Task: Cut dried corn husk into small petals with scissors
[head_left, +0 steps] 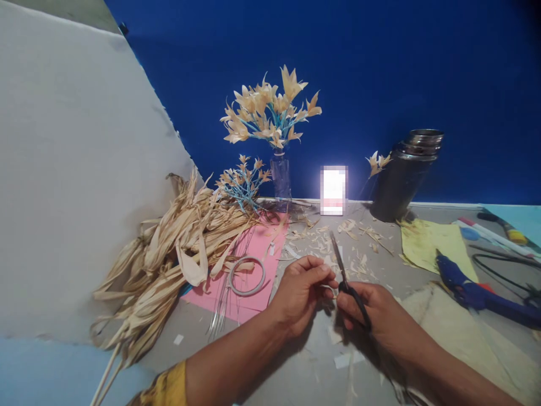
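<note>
My right hand [374, 310] grips a pair of black-handled scissors [344, 265], blades pointing up and away. Just to the left, my left hand [302, 285] has its thumb and fingers pinched together near the scissors; what they hold, if anything, is too small to make out. Pale husk scraps [315, 239] lie scattered on the table beyond both hands. A roll of tape [247, 276] and several thin wires [218, 310] rest on and beside pink paper [264, 259], left of my left hand.
A heap of dried corn husks [203, 225] lies left. Behind stand husk flowers [270, 107] in a clear bottle [280, 177], a lit screen [333, 190] and a dark flask [401, 180]. A blue glue gun [465, 287] lies right, by yellow paper [439, 245].
</note>
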Motion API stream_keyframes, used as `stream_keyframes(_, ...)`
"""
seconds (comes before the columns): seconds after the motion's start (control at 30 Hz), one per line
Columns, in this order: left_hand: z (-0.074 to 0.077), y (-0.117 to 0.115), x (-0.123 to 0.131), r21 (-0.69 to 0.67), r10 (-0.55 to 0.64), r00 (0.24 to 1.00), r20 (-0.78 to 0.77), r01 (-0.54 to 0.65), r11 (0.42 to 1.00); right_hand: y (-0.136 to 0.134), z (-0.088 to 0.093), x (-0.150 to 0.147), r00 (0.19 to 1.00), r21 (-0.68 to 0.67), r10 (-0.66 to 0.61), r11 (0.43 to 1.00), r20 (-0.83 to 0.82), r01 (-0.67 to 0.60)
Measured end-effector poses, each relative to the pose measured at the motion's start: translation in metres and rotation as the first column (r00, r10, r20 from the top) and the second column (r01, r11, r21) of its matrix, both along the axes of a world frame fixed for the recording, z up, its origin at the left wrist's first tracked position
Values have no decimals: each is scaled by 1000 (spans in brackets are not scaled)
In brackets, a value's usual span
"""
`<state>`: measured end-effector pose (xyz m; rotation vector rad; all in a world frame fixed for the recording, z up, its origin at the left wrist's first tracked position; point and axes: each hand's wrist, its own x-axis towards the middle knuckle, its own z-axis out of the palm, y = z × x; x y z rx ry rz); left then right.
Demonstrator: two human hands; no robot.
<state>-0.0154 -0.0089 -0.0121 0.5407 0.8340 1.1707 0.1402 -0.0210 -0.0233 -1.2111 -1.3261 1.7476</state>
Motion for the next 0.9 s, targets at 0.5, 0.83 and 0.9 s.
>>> stream_keyframes(0.5,-4,-4,2,-34,-235,966,-109,233,972,13,14,17,941,195,-339,924,15,329)
stream_keyframes(0.83,-6,-3,2,72,-115,968,-222,133,988,13,12,16,929,185,-369,913,-2,363)
stream_keyframes(0.9,-5,-2,2,61,-104,975,-197,118,991,12,11,15,933,191,-360,916,-3,354)
